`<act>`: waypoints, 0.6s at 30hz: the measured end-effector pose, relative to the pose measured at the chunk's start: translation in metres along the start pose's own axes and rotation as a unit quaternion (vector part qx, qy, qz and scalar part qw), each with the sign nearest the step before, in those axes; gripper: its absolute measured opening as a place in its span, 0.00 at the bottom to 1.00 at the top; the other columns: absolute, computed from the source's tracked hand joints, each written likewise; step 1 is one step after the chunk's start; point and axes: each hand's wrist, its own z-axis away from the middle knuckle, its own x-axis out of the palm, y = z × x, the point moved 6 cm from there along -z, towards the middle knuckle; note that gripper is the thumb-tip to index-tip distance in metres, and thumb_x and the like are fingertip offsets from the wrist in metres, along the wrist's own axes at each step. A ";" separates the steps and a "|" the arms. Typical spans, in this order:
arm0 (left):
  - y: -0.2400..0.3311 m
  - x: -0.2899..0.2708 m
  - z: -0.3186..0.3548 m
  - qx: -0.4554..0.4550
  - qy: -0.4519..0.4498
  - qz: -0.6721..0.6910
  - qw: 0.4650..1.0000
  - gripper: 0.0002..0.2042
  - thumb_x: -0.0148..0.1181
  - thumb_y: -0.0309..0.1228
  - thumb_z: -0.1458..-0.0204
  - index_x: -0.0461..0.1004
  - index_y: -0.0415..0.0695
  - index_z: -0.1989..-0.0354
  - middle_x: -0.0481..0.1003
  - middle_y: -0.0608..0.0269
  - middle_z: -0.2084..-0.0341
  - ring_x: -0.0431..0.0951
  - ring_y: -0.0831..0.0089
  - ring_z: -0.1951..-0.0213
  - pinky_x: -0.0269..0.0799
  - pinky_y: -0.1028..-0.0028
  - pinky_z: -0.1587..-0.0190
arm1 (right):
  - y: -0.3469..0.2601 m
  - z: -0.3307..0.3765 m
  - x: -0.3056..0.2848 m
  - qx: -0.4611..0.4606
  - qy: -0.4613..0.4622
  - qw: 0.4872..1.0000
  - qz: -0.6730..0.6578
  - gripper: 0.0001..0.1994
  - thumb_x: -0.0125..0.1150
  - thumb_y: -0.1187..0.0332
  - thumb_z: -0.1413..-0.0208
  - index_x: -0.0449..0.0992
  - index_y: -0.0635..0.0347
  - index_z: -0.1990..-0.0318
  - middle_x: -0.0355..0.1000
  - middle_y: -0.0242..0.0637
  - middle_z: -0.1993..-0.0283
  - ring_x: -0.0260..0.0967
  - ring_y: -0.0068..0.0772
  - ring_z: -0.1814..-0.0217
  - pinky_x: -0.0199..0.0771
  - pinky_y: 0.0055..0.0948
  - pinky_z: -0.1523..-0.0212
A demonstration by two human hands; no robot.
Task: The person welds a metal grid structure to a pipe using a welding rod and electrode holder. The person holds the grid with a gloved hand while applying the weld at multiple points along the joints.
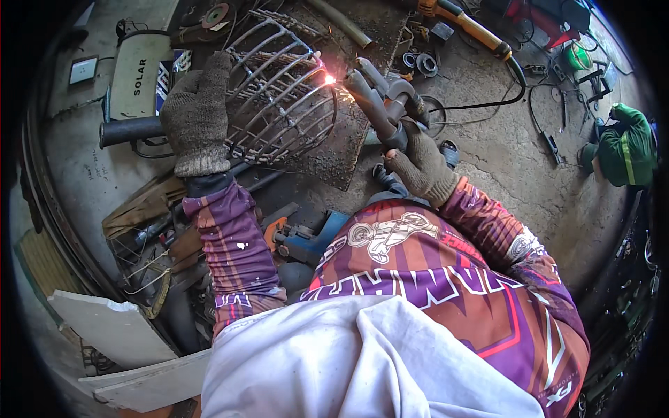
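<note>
You seem mid-weld: your right hand (423, 167) curls around the welding holder (371, 108), your left hand (195, 115) meets the rod cage (281, 111), grip unclear; next likely needs a steady arc (330, 79).

The cage (284, 111) lies between your left hand (198, 115) and right hand (424, 166); a power tool (475, 28) lies beyond the right, a co-worker (627, 148) farther right.

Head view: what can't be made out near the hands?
All in the head view:
Metal cage: the spot under the bright glare, washed out.
Left hand: its palm-side grip, hidden by its own back.
Dark pipe: its right end, hidden by the left hand.
Dark tool: part of its handle, covered by the right hand.
Person in green: hand details, too small.
</note>
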 end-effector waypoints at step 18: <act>0.012 -0.001 0.006 0.032 0.016 0.006 0.999 0.28 0.63 0.59 0.50 0.81 0.40 0.71 0.76 0.57 0.82 0.72 0.67 0.78 0.67 0.65 0.68 | -0.006 0.002 -0.002 -0.025 0.015 0.999 0.036 0.27 0.56 0.52 0.43 0.65 0.68 0.48 0.69 0.54 0.63 0.66 0.54 0.61 0.65 0.44 0.57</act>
